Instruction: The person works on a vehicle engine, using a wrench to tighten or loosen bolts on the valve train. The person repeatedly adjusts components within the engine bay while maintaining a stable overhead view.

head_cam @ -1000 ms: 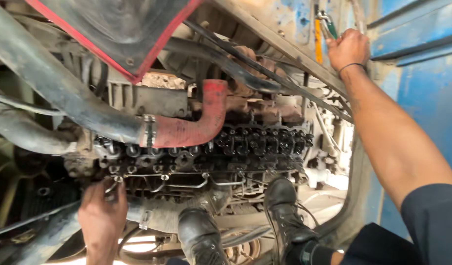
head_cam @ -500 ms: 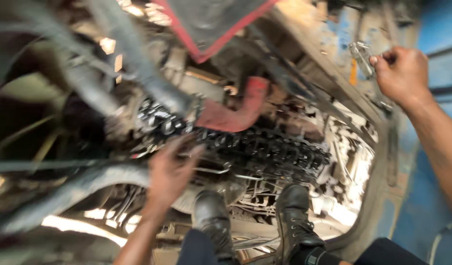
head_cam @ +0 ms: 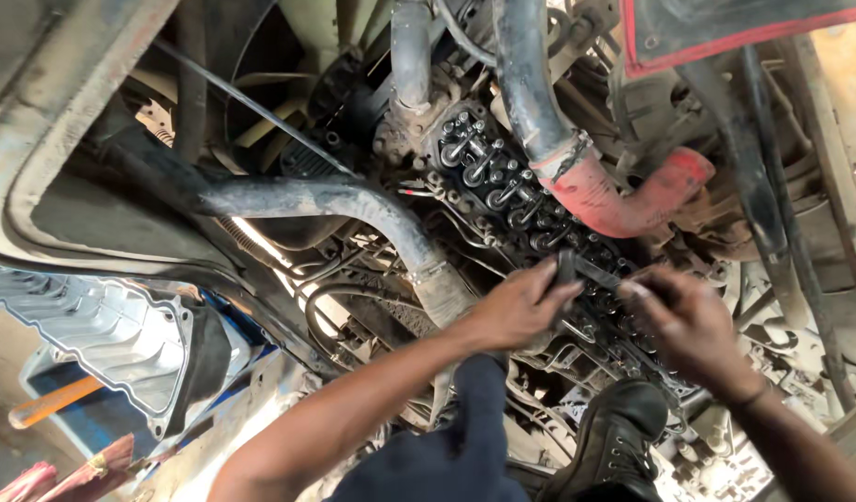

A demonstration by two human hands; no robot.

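Slim dark metal tool point(head_cam: 591, 272), both hands.

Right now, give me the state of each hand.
Left hand: closed on a dark tool.
Right hand: on the tool's other end; grip cannot be told.

Red hose point(head_cam: 623, 200) crowds above rocker row point(head_cam: 512, 191); grey pipe point(head_cam: 354, 200) blocks left.
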